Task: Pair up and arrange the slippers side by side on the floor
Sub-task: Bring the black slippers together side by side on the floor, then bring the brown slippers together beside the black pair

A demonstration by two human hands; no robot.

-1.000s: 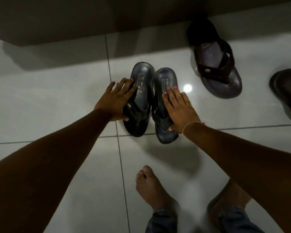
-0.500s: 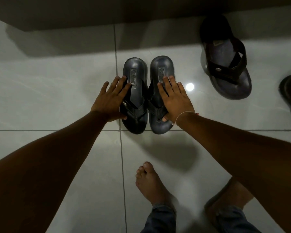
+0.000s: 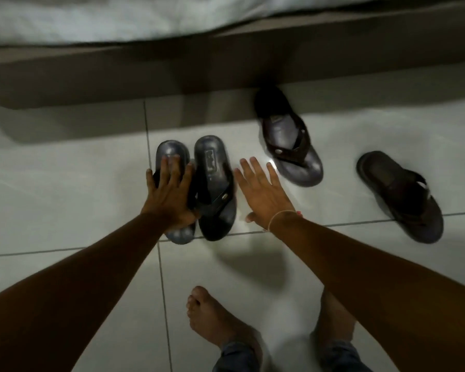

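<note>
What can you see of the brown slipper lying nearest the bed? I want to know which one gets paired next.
The brown slipper is a dark thong sandal with a brown Y-shaped strap, a small metal stud and a greyish, glossy footbed. It lies flat on the tile floor, angled, its far end in the shadow at the bed base. Nothing touches it; the right hand hovers nearby.

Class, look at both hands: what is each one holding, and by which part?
Neither grips anything. The left hand lies flat across the strap area of the left black slipper; the right hand is open beside the pair.

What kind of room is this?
Probably a bedroom: a white bedsheet hangs over a low bed frame, and slippers lie on the tiled floor beside it.
</note>
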